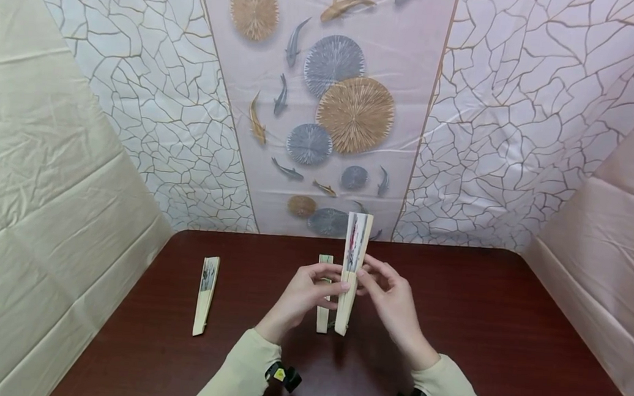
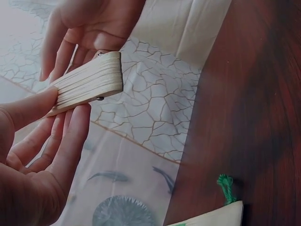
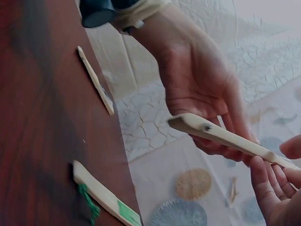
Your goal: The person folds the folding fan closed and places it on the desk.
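A folded hand fan (image 1: 345,304) with pale wooden ribs and a printed leaf stands upright above the table, between both hands. My left hand (image 1: 311,286) pinches its lower half, thumb in front and fingers behind. Against its opposite edge, my right hand (image 1: 393,295) grips it with the thumb and bent fingers. In the left wrist view the stacked rib ends (image 2: 101,77) and the rivet face the camera. Behind the held fan lies a second folded fan (image 1: 322,321), partly hidden by the left hand; the right wrist view shows its green leaf and green tassel (image 3: 89,205).
A third folded fan (image 1: 206,294) with a dark print lies at the left of the dark reddish-brown table (image 1: 479,332). Pale cloth walls (image 1: 61,217) stand at both sides, and a patterned cloth (image 1: 340,187) with fish hangs behind the back edge.
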Tool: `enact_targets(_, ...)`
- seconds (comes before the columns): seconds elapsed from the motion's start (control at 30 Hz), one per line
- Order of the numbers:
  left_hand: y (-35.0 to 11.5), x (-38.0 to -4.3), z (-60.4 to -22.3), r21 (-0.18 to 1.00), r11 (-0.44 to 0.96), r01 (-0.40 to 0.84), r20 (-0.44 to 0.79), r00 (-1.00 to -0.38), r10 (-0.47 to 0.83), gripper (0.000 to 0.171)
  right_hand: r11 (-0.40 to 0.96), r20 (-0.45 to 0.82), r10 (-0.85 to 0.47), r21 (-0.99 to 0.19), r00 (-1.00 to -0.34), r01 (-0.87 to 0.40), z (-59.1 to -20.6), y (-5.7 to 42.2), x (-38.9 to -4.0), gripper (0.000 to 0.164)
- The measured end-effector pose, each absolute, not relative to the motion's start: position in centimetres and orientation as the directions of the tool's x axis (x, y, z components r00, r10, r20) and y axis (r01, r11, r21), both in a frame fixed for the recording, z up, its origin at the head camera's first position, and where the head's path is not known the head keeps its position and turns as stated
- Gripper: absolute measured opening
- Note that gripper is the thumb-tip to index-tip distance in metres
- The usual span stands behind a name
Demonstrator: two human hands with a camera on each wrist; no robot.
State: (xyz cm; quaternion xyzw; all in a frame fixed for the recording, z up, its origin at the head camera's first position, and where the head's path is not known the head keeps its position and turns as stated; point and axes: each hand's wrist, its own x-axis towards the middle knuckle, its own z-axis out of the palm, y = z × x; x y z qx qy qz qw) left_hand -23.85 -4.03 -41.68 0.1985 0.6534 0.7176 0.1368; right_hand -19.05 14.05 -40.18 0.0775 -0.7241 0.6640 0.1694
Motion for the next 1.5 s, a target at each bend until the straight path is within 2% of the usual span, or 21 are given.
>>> enact_targets(0.47, 0.3, -23.8, -41.8, 0.997, -0.022, 0.068, 0.069, -0.845, 0.53, 0.032, 0.041, 0.291, 0.296, -0.955, -0.91, -0.293, -38.4, 18.7, -20.6, 0.036)
enact_targets(0.67, 2.0, -23.7, -42.4, 0.996, 0.013, 0.091, 0.069, -0.839, 0.54, 0.031, 0.004, 0.251, 0.335, -0.964, -0.908, -0.265, -38.1, 21.0, -20.8, 0.041)
enact_targets(1.0, 4.7, -23.3, -44.0, 0.994, 0.023, 0.111, 0.081, -0.836, 0.542, 0.029, -0.05, 0.189, 0.395, -0.973, -0.899, -0.226, -39.7, 23.9, -20.9, 0.038)
enact_targets(1.23, 5.4, -22.9, -45.5, 0.991, 0.084, 0.102, 0.036, -0.818, 0.574, 0.029, -0.096, 0.147, 0.431, -0.973, -0.89, -0.208, -40.9, 26.0, -20.7, 0.037)
enact_targets(1.5, 6.4, -22.6, -46.0, 0.968, 0.199, 0.154, 0.008, -0.809, 0.587, 0.027, -0.157, 0.085, 0.475, -0.971, -0.876, -0.18, -42.2, 28.0, -20.4, 0.033)
